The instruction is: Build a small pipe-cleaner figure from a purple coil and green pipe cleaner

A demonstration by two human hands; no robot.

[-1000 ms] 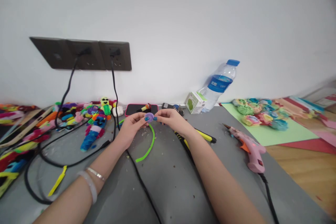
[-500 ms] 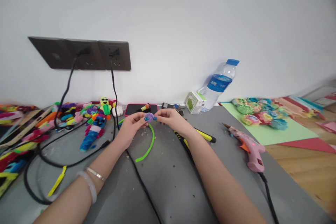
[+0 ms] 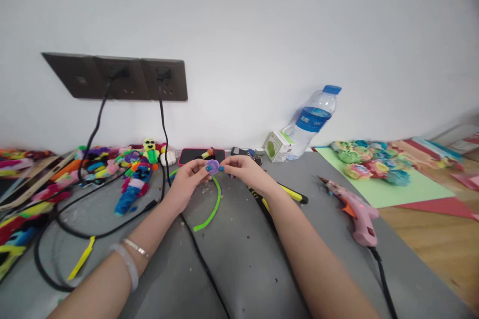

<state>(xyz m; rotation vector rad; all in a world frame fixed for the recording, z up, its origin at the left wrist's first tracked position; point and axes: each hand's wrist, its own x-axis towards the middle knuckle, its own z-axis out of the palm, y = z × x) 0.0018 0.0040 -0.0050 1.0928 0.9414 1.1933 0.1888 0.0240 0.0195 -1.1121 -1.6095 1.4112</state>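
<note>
A small round purple disc (image 3: 212,166), which looks like a coiled pipe cleaner, is held just above the table. My left hand (image 3: 187,179) pinches its left edge between thumb and fingers. On the opposite side, my right hand (image 3: 241,169) grips the right edge with its fingertips. A bright green pipe cleaner (image 3: 214,212) lies in a curve on the table, passing behind the left hand. Behind the hands are a phone with a pink rim (image 3: 190,155) and a small multicoloured figure (image 3: 209,153).
Black cables (image 3: 202,259) loop across the grey table. Right of my arms lie a yellow-black cutter (image 3: 294,193) and a pink glue gun (image 3: 361,217). A bottle (image 3: 312,119) leans on the wall beside a small box (image 3: 277,146). Pipe-cleaner crafts (image 3: 130,189) crowd the left; paper flowers (image 3: 370,164) lie right.
</note>
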